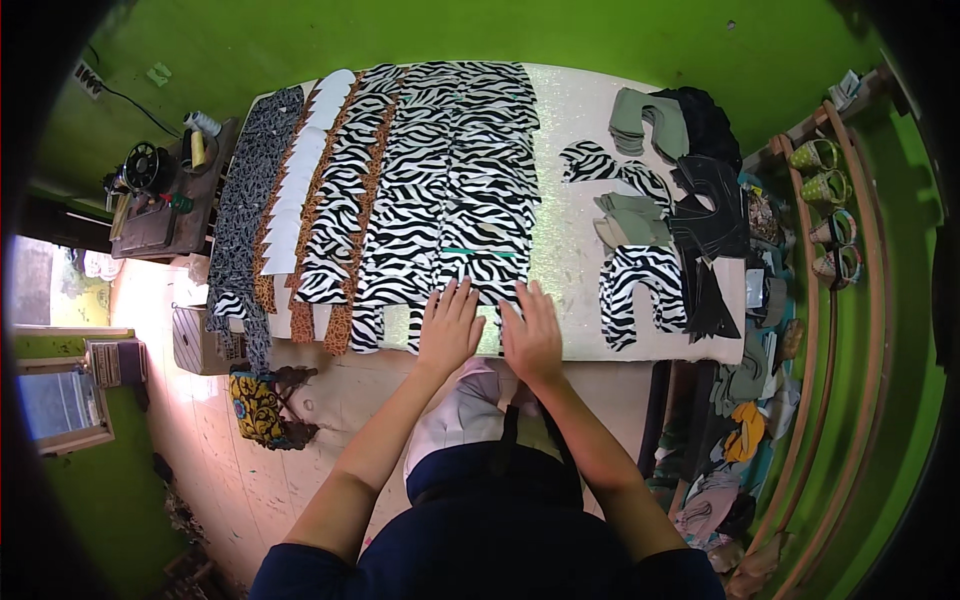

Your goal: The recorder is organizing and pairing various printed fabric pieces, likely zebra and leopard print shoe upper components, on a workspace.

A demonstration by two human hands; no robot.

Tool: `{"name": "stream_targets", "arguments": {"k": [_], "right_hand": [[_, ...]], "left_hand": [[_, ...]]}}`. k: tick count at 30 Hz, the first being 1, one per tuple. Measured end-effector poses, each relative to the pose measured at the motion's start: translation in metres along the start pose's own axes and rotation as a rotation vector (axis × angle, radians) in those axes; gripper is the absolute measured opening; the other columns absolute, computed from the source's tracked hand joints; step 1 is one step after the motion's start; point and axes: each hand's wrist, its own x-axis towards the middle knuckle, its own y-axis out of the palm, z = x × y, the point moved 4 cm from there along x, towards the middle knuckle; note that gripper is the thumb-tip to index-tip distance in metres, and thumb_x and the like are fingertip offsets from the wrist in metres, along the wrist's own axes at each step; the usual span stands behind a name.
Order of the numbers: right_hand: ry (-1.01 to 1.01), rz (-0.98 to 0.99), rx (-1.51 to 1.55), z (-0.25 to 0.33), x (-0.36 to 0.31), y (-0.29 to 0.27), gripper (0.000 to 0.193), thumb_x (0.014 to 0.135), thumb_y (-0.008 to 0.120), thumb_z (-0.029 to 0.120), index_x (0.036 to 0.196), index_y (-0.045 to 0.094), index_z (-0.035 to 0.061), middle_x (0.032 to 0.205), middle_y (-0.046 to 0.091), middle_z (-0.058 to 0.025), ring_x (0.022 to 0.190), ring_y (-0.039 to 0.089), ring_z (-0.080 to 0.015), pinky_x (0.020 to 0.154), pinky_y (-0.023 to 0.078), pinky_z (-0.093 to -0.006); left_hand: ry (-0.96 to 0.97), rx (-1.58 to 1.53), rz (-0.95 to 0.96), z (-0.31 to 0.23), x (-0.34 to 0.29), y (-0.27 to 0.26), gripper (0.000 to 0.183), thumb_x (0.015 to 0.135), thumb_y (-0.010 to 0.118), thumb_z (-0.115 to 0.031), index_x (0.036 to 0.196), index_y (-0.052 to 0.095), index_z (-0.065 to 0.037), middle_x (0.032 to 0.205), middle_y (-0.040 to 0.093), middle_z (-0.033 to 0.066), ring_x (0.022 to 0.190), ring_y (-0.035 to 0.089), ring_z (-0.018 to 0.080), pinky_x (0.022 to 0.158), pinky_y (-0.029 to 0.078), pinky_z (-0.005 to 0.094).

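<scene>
Both my hands rest at the near edge of the table (570, 300), on either side of a zebra-print fabric piece (483, 288). My left hand (452, 326) lies flat with fingers stretched on the piece's left side. On its right side is my right hand (532, 333), fingers spread. This piece ends a column of overlapping zebra-print pieces (490, 180) running to the far side. A second zebra-print column (403, 235) lies just left of it. Farther left are more overlapping rows: white pieces (290, 205), brown patterned pieces (265, 290) and grey patterned pieces (243, 200).
On the table's right lie U-shaped zebra-print pieces (645, 290), olive-green pieces (628, 120) and black pieces (712, 215). A sewing machine table (190, 225) stands at the left. Sandals (825, 188) hang on a wooden rack (812, 330) at the right, beside piled scraps (745, 430).
</scene>
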Motion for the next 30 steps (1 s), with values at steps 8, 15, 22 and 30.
{"name": "stream_targets", "arguments": {"k": [8,15,22,30], "right_hand": [[0.201,-0.041,-0.237,-0.141,0.007,-0.071,0.03,0.075,0.049,-0.001,0.104,0.057,0.0014,0.115,0.048,-0.0182,0.117,0.039,-0.0371,0.1,0.03,-0.0463],[0.152,0.145,-0.283,-0.22,0.0,-0.09,0.031,0.074,0.054,0.006,0.104,0.06,0.0096,0.113,0.048,-0.0138,0.115,0.04,-0.0304,0.101,0.026,-0.05],[0.062,0.102,0.004,-0.247,-0.001,-0.109,0.028,0.071,0.066,0.012,0.099,0.063,0.01,0.098,0.053,-0.006,0.097,0.049,-0.0258,0.09,0.036,-0.0404],[-0.093,0.051,0.102,-0.248,0.002,-0.124,0.023,0.071,0.066,0.01,0.095,0.064,0.0091,0.09,0.054,-0.005,0.09,0.05,-0.0247,0.081,0.039,-0.0373]], "left_hand": [[0.05,-0.383,0.016,-0.102,0.075,0.018,0.026,0.081,0.055,-0.019,0.101,0.054,-0.002,0.103,0.055,0.0133,0.09,0.054,0.0269,0.077,0.042,0.038],[-0.225,-0.604,0.235,-0.194,0.103,0.07,0.056,0.077,0.062,-0.021,0.122,0.042,0.004,0.114,0.047,0.0252,0.102,0.049,0.0376,0.087,0.042,0.0401],[-0.317,-0.48,0.083,-0.207,0.115,0.067,0.057,0.075,0.064,-0.02,0.123,0.043,0.0,0.118,0.043,0.0242,0.103,0.046,0.038,0.087,0.039,0.0426],[-0.142,-0.262,-0.021,-0.214,0.128,0.054,0.057,0.068,0.07,-0.025,0.12,0.05,-0.01,0.124,0.042,0.0186,0.113,0.04,0.0336,0.094,0.032,0.0423]]}}
